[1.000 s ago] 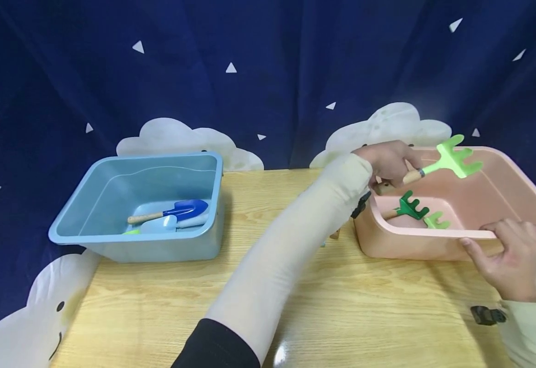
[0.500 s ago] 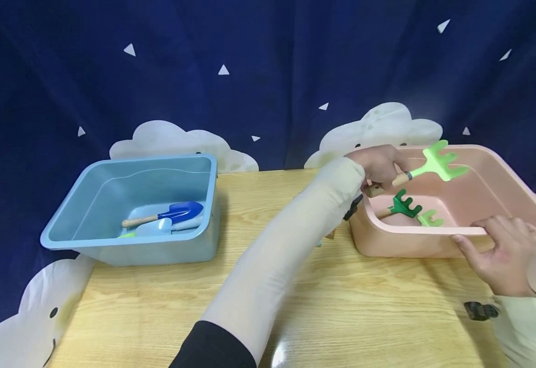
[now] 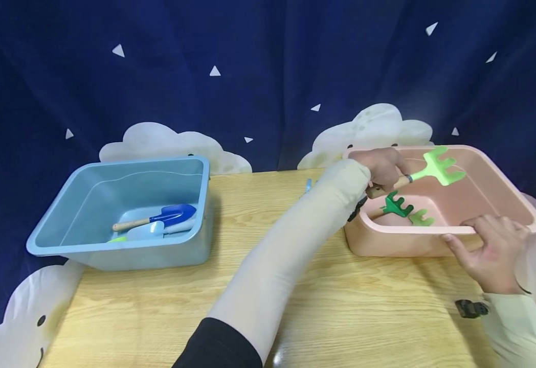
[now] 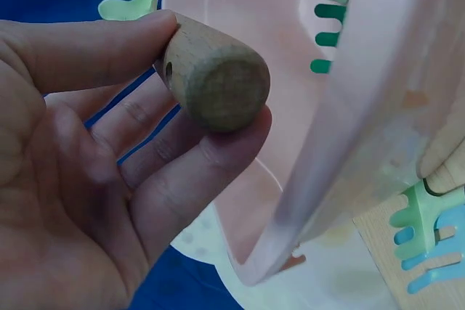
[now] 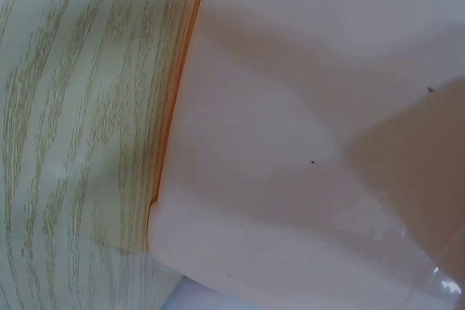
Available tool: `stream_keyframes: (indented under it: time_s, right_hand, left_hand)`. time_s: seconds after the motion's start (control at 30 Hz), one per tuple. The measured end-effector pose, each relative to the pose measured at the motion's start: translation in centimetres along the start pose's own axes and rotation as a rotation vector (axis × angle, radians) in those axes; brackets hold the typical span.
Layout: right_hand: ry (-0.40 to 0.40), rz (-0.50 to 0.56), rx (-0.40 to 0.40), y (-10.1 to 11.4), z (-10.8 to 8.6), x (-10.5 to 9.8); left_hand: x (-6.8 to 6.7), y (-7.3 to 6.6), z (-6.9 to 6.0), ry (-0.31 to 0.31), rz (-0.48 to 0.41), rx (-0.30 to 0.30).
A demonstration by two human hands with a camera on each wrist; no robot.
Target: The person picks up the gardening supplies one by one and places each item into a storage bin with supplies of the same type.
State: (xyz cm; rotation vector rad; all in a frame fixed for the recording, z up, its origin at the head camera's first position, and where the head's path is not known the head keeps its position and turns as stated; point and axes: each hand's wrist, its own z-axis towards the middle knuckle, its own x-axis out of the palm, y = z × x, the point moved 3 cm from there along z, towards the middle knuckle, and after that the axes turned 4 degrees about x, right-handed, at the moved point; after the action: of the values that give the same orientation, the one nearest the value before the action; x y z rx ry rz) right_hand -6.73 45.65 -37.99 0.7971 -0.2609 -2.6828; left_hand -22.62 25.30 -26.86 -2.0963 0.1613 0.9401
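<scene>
In the head view, my left hand point(image 3: 383, 166) is over the left side of the pink tub point(image 3: 503, 189). It holds a light green hand rake point(image 3: 442, 166) by its wooden handle, prongs pointing right. The left wrist view has the thumb and fingers pinching the round handle end point(image 4: 229, 92). My right hand point(image 3: 493, 250) grips the tub's front rim, thumb outside and fingers over the edge. Inside the tub lie a dark green rake point(image 3: 396, 205) and another light green rake point(image 3: 421, 218). The right wrist view shows only the tub wall point(image 5: 290, 128) and wood, no fingers.
A blue tub point(image 3: 199, 245) stands at the left, holding a blue trowel point(image 3: 176, 214), a light blue scoop point(image 3: 146, 231) and other tools. Beside the pink tub, light green point(image 4: 418, 219) and blue rakes point(image 4: 439, 248) lie on the wooden table point(image 3: 157, 317), partly behind my left arm.
The light green rake has dipped slightly into the pink tub with my left hand. My right hand keeps its grip on the rim. The whole head view has shifted a little.
</scene>
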Motion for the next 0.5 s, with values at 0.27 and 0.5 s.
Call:
stream_keyframes:
  time_s: [0.27, 0.5]
  right_hand:
    - [-0.016, 0.033, 0.006, 0.58, 0.1, 0.22]
    - [-0.04, 0.036, 0.009, 0.78, 0.24, 0.07]
  left_hand:
    - [0.68, -0.2, 0.36, 0.011, -0.048, -0.005]
    - [0.14, -0.08, 0.43, 0.019, -0.095, 0.027]
